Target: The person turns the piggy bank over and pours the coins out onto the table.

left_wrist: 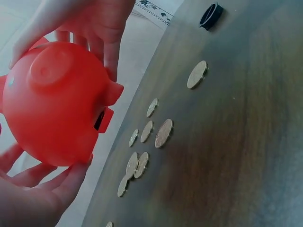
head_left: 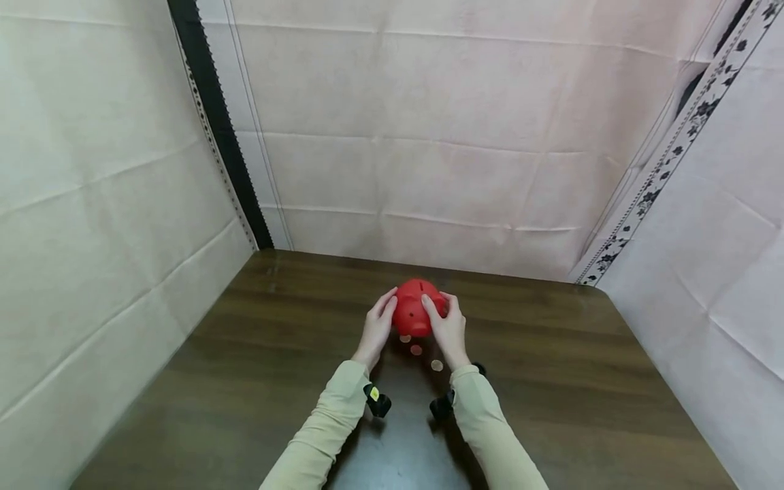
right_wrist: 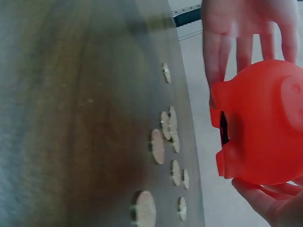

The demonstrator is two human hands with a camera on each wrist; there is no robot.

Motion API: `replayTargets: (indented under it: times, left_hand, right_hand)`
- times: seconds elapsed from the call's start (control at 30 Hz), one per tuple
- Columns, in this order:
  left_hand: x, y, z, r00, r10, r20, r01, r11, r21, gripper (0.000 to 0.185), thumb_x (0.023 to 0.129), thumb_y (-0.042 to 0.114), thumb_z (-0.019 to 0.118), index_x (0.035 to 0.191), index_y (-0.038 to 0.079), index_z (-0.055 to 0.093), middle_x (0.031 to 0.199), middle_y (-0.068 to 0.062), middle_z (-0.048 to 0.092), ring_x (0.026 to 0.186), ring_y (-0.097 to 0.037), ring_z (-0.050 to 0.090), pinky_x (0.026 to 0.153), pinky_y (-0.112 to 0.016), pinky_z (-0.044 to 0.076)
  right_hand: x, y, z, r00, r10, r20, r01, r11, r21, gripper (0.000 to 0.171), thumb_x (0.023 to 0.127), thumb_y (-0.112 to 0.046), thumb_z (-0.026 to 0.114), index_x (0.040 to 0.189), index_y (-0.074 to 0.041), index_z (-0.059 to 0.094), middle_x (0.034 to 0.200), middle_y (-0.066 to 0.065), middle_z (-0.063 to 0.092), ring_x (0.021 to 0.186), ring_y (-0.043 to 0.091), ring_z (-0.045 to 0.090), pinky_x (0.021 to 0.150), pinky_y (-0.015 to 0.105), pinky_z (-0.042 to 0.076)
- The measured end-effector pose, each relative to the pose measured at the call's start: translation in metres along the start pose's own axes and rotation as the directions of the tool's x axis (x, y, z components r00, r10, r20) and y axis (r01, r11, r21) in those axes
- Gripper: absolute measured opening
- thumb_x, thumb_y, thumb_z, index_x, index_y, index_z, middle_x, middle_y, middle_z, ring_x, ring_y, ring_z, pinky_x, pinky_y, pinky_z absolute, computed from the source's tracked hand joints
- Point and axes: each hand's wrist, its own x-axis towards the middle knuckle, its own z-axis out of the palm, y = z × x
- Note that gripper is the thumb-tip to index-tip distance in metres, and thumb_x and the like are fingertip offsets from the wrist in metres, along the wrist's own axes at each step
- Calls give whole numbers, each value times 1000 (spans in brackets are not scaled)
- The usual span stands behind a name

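Note:
A red plastic piggy bank (head_left: 416, 309) is held just above the dark wooden table (head_left: 551, 381), between both hands. My left hand (head_left: 378, 325) cups its left side and my right hand (head_left: 449, 327) its right. In the left wrist view the piggy bank (left_wrist: 52, 104) shows its snout and a dark opening on its underside, with my left hand's fingers (left_wrist: 38, 189) curled beneath it and my right hand (left_wrist: 90, 23) behind it. Several coins (left_wrist: 147, 137) lie on the table below. The right wrist view shows the bank (right_wrist: 265, 123), my right hand (right_wrist: 270, 198), my left hand (right_wrist: 241, 33) and the coins (right_wrist: 165, 137).
A small black round cap (left_wrist: 210, 15) lies on the table near the right wrist (head_left: 479, 368). Pale cloth walls (head_left: 429, 136) close in the table at the back and on both sides. A coin (head_left: 437, 365) lies nearest me.

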Motion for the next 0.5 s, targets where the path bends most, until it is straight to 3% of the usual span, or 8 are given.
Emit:
replayTargets:
  times: [0.13, 0.23, 0.33, 0.4, 0.43, 0.5]
  left_hand:
    - [6, 10, 2, 999, 43, 19, -42, 998, -39, 47, 102, 36, 47, 145, 19, 44, 148, -10, 47, 129, -30, 52, 105, -47, 46]
    - [4, 28, 4, 990, 129, 51, -125, 989, -75, 50, 100, 31, 52, 147, 18, 41, 150, -11, 45, 132, -30, 50, 105, -46, 46]
    - [-10, 51, 8, 964, 251, 88, -244, 966, -81, 55, 95, 23, 61, 147, 21, 41, 150, -8, 45, 133, -31, 49, 106, -45, 46]
    - [-20, 57, 10, 939, 324, 114, -318, 946, -68, 60, 92, 21, 66, 147, 22, 41, 150, -8, 45, 131, -31, 52, 103, -43, 49]
    - [-26, 57, 11, 938, 327, 111, -322, 945, -61, 61, 91, 20, 67, 147, 22, 42, 149, -8, 46, 129, -30, 54, 101, -40, 50]
    - [-32, 47, 13, 955, 277, 104, -272, 961, -54, 61, 90, 22, 69, 146, 19, 43, 147, -12, 48, 119, -27, 61, 95, -35, 54]
  right_hand:
    - [8, -14, -5, 1000, -26, -4, 26, 1000, 13, 65, 89, -52, 62, 138, -12, 46, 131, 15, 60, 113, 30, 62, 95, 44, 53]
    - [5, -33, -12, 991, -122, -58, 125, 991, 51, 62, 89, -50, 64, 137, -15, 48, 128, 14, 62, 110, 28, 63, 92, 40, 56]
    - [-8, -46, -17, 944, -277, -181, 301, 946, 119, 56, 89, -42, 66, 137, -17, 50, 127, 13, 62, 109, 27, 61, 84, 35, 58]
    - [-17, -42, -15, 904, -356, -238, 401, 899, 175, 55, 90, -33, 63, 140, -15, 46, 131, 15, 58, 112, 29, 58, 83, 34, 57]
    - [-21, -36, -14, 900, -358, -249, 406, 896, 178, 55, 91, -32, 61, 141, -16, 45, 132, 14, 57, 112, 29, 58, 82, 32, 56]
    - [-26, -19, -9, 928, -297, -227, 338, 926, 168, 55, 94, -34, 57, 143, -16, 41, 136, 15, 55, 114, 29, 58, 84, 30, 55]
